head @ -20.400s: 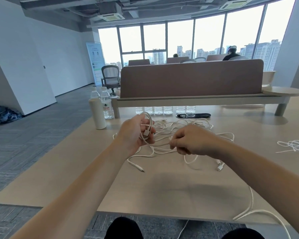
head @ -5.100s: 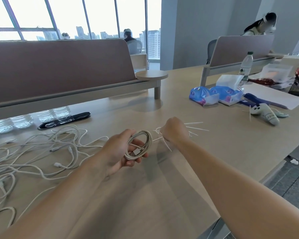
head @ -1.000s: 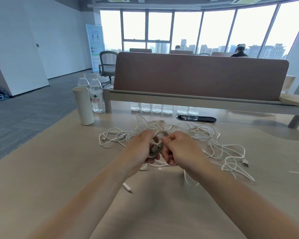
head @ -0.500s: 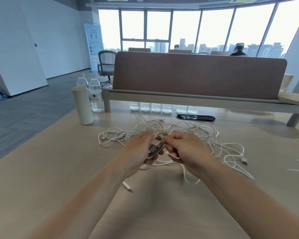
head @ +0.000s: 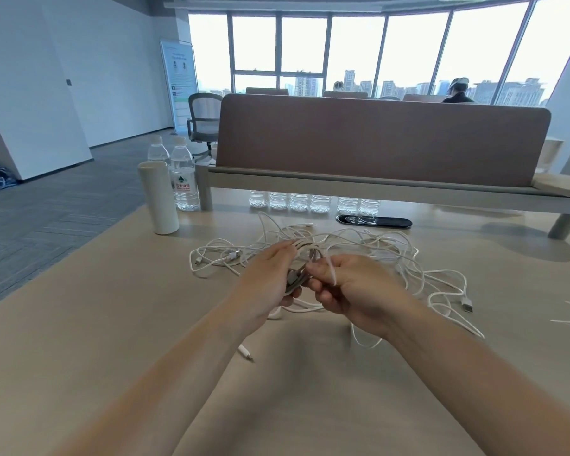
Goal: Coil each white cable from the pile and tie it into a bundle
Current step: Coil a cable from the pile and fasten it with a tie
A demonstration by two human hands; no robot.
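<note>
Above the pale desk (head: pixel 79 340), both hands (head: pixel 267 284) (head: pixel 352 291) pinch a tight white cable coil (head: pixel 295 276) before the tangled pile (head: pixel 375 248).

Daylit office w/ window wall (head: pixel 359 51), grey carpet (head: pixel 46 212), brown desk divider (head: pixel 375 143), mesh chair (head: pixel 204 121).

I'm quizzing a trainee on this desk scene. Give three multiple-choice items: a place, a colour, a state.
1. The white tumbler stands: A left of the cable pile; B right of it; C on it.
2. The flat oval pad beyond the pile is: A red; B black; C white.
3. The left hand: A lies flat; B points; C grips a coiled cable.
A: it stands off the pile's left end. B: dark against the table. C: fingers curl round the coil; the right hand pinches a tie.
</note>
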